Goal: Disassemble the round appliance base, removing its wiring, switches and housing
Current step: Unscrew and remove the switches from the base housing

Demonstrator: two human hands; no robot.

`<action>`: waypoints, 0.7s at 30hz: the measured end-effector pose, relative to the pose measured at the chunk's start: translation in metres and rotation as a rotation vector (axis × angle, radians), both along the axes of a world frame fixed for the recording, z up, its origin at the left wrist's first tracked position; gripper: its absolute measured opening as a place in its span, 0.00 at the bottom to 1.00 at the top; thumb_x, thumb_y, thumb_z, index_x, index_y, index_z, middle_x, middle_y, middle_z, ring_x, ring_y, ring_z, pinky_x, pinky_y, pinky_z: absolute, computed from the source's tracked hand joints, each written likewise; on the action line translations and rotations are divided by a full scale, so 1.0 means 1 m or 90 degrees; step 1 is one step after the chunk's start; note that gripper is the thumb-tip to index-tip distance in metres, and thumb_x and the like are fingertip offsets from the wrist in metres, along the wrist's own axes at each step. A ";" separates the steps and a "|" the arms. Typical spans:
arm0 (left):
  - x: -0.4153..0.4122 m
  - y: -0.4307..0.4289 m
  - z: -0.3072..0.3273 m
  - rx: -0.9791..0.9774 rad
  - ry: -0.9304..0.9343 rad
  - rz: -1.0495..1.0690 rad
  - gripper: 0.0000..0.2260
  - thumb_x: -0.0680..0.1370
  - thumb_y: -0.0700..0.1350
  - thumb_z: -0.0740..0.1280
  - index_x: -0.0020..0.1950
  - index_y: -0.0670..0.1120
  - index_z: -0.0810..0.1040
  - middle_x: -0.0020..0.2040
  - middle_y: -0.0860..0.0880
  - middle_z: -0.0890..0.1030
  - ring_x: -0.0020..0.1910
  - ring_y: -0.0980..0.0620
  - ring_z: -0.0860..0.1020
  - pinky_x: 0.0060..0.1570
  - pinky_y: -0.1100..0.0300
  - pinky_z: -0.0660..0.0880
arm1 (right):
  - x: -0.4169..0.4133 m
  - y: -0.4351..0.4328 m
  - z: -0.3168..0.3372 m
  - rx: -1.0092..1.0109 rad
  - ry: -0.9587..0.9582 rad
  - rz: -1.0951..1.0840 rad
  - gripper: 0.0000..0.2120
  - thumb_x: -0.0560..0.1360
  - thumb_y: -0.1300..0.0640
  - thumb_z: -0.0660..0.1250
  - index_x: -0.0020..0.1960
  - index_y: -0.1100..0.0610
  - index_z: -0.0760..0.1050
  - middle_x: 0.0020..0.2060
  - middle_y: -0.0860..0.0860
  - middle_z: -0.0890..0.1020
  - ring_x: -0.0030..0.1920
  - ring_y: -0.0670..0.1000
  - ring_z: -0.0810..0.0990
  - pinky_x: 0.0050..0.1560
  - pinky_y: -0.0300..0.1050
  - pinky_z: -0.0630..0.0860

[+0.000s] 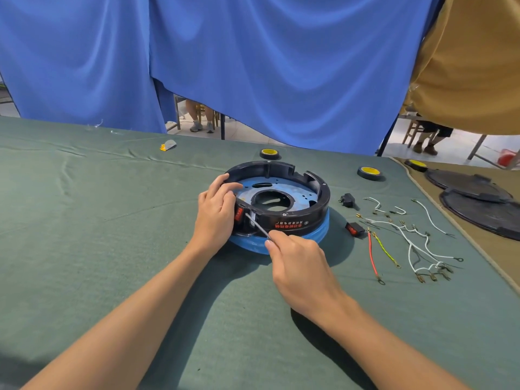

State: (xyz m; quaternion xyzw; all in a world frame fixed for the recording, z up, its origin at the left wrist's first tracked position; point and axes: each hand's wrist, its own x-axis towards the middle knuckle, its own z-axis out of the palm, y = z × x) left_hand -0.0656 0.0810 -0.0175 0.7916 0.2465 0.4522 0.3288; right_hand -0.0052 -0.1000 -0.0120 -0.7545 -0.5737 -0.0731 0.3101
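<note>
The round appliance base [298,220], a black ring housing over a blue plate, sits mid-table on green cloth. My left hand [215,213] grips its left rim, fingers curled over the edge. A red rocker switch [239,214] sits in the housing wall next to my left thumb. My right hand [298,266] holds a thin metal screwdriver [257,227], whose tip is at the slot just right of that switch. A removed red switch [355,229], a small black part [347,199] and loose white, red and yellow-green wires [408,240] lie to the right.
Two tape rolls with yellow cores [269,153] [370,172] lie behind the base, a third [416,164] on the tan cloth. Two dark round lids [475,198] lie at the right edge. A small scrap [168,144] lies at the back left. Blue curtains hang behind the table.
</note>
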 end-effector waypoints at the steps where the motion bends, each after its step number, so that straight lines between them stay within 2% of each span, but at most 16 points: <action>1: 0.000 0.000 0.000 -0.002 0.005 0.004 0.20 0.78 0.46 0.46 0.53 0.51 0.77 0.57 0.70 0.68 0.68 0.68 0.60 0.58 0.79 0.48 | -0.002 0.002 -0.001 0.008 0.009 0.006 0.12 0.82 0.54 0.54 0.41 0.56 0.66 0.33 0.50 0.73 0.36 0.55 0.72 0.38 0.51 0.68; 3: 0.000 0.000 0.000 -0.004 0.017 0.007 0.21 0.78 0.47 0.45 0.55 0.50 0.77 0.61 0.65 0.69 0.70 0.64 0.60 0.59 0.79 0.49 | -0.004 0.005 -0.003 0.013 0.021 0.015 0.10 0.82 0.54 0.54 0.43 0.55 0.66 0.35 0.51 0.74 0.37 0.56 0.73 0.39 0.53 0.70; 7: -0.001 -0.001 0.001 0.002 0.014 -0.002 0.20 0.78 0.46 0.45 0.54 0.50 0.77 0.57 0.71 0.66 0.69 0.67 0.60 0.59 0.80 0.48 | 0.007 0.010 -0.004 0.025 -0.015 0.001 0.11 0.82 0.53 0.54 0.44 0.56 0.67 0.34 0.51 0.75 0.36 0.58 0.75 0.39 0.55 0.72; 10: -0.001 0.001 0.001 -0.008 0.021 0.002 0.21 0.78 0.46 0.45 0.55 0.51 0.77 0.62 0.66 0.67 0.70 0.64 0.60 0.58 0.81 0.48 | 0.016 0.014 0.000 0.043 -0.088 0.016 0.12 0.82 0.53 0.56 0.40 0.55 0.64 0.29 0.52 0.74 0.30 0.59 0.74 0.32 0.56 0.73; 13: -0.001 0.003 0.000 0.004 0.021 0.001 0.21 0.79 0.44 0.46 0.54 0.48 0.79 0.61 0.62 0.72 0.72 0.61 0.61 0.59 0.79 0.48 | 0.022 0.015 0.001 0.068 -0.200 -0.014 0.12 0.80 0.55 0.61 0.37 0.56 0.69 0.25 0.53 0.72 0.23 0.60 0.71 0.21 0.51 0.71; 15: 0.000 0.004 -0.001 0.002 0.029 0.007 0.20 0.79 0.43 0.47 0.54 0.50 0.79 0.64 0.58 0.74 0.73 0.58 0.61 0.59 0.79 0.49 | 0.028 0.015 0.000 0.075 -0.244 -0.031 0.12 0.78 0.57 0.64 0.36 0.58 0.71 0.24 0.53 0.71 0.21 0.60 0.69 0.19 0.48 0.70; 17: 0.000 0.006 -0.002 -0.005 0.037 0.026 0.19 0.79 0.45 0.47 0.54 0.52 0.79 0.67 0.59 0.71 0.73 0.55 0.62 0.57 0.80 0.48 | 0.034 0.015 0.000 0.077 -0.275 -0.022 0.13 0.79 0.57 0.63 0.36 0.58 0.72 0.25 0.53 0.71 0.21 0.58 0.68 0.19 0.49 0.70; 21: -0.001 0.006 -0.002 -0.020 0.049 0.050 0.21 0.78 0.47 0.48 0.57 0.52 0.80 0.72 0.51 0.69 0.70 0.51 0.63 0.54 0.83 0.49 | 0.041 0.019 0.005 0.030 -0.313 0.013 0.16 0.82 0.53 0.56 0.39 0.58 0.75 0.28 0.53 0.74 0.25 0.57 0.71 0.23 0.51 0.71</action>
